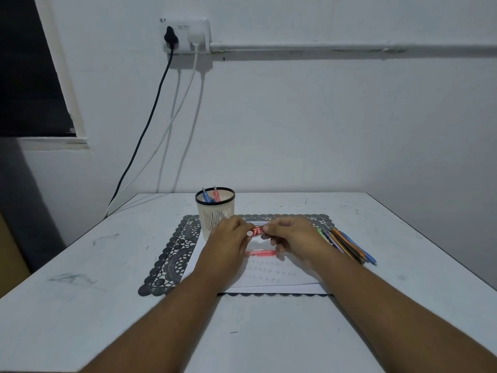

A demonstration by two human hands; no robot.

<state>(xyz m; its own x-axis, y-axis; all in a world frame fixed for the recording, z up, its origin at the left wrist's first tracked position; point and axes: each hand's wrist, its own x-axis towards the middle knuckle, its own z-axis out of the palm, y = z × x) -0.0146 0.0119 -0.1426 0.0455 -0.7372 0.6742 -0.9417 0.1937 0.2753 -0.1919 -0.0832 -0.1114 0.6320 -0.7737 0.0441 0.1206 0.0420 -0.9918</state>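
Together, the left hand (231, 238) and right hand (290, 234) pinch one small red tube (257, 230) by its ends, fingers curled, just above the paper (269, 278) where one pink pen (261, 253) lies. Paper and dark lace mat (172, 254) lie on the white tabletop (107, 278) before a white wall. One pen cup (215, 214) stands far left; one bunch of coloured pens (347, 246) lies right.

Head-worn view, forward-down, near table (80, 305)

Dim, bluish light; soft shadows, wide-angle edge bending.
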